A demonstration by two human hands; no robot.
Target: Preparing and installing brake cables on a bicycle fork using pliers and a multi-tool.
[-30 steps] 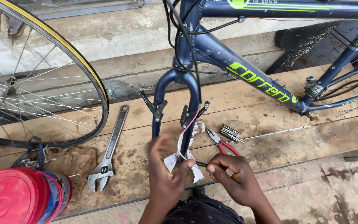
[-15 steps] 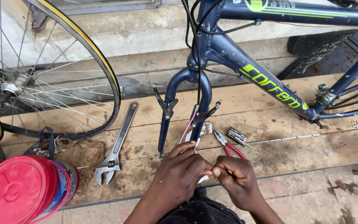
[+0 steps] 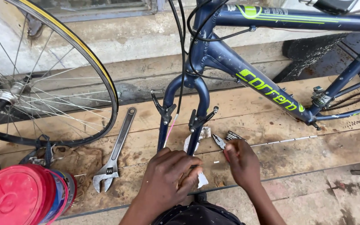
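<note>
While the dark blue fork (image 3: pixel 187 109) is standing upside-down on the plank floor (image 3: pixel 296 146), its two legs are running down toward the camera and ending right under the left hand (image 3: pixel 169 175). That hand is curling loosely over the lower end of the right leg, fingers bent around it and around a scrap of white paper (image 3: pixel 202 180) peeking out beside the knuckles (how firmly it is gripping, I cannot tell). The right hand (image 3: pixel 240 160) is hovering just beside the fork, to its right, fingers bunched together and pinching at something too small to make out; its fingertips are lying close to the pliers (image 3: pixel 220 141) and a small cluster of metal bits (image 3: pixel 232 135) on the planks. The fork's long axis is running nearly upright in the view, crown at the top where it is meeting the frame (image 3: pixel 255 79), leg tips pointing toward the person. Brake arms (image 3: pixel 163 109) are sticking out from each leg, and a thin pink cable (image 3: pixel 171 127) is hanging along the left one. An adjustable wrench (image 3: pixel 114 153) is lying well to the left, jaw end nearest the camera, with a wheel (image 3: pixel 42 71) leaning behind it and a red tub (image 3: pixel 17 196) at the lower left.
</note>
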